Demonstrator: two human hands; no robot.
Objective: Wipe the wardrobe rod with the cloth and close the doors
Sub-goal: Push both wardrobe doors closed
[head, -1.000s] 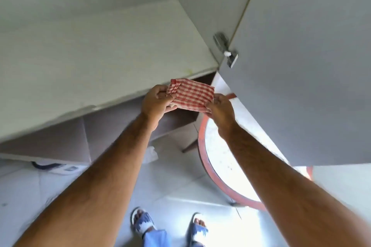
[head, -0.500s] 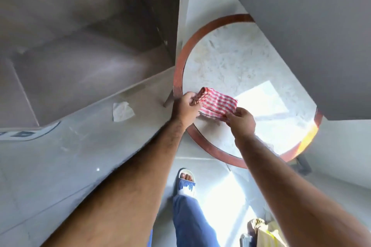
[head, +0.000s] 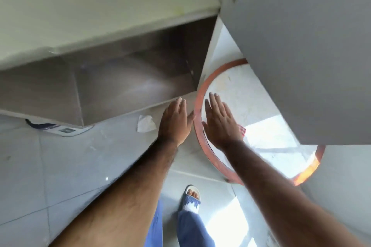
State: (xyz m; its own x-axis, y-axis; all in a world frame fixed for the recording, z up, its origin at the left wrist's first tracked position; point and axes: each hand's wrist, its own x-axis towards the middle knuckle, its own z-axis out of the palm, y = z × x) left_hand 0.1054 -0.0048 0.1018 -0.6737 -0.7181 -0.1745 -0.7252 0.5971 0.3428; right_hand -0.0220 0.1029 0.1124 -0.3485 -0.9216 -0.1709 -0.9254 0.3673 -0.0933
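Round red-rimmed counter [head: 200, 140] beside open wardrobe door [head: 301, 56]. Left hand [head: 175, 121] and right hand [head: 221, 124] splayed flat, empty; cloth [head: 242, 130] set down. Probably wiping done; next, swinging doors shut.

Both hands were flat and empty, fingers spread: left hand [head: 176, 121] over the floor [head: 66, 164], right hand [head: 220, 121] over the round worktop [head: 241, 94]. A bit of the checked cloth [head: 242, 130] peeked out beside the right hand on the worktop, and the wardrobe door [head: 305, 52] stood open above.
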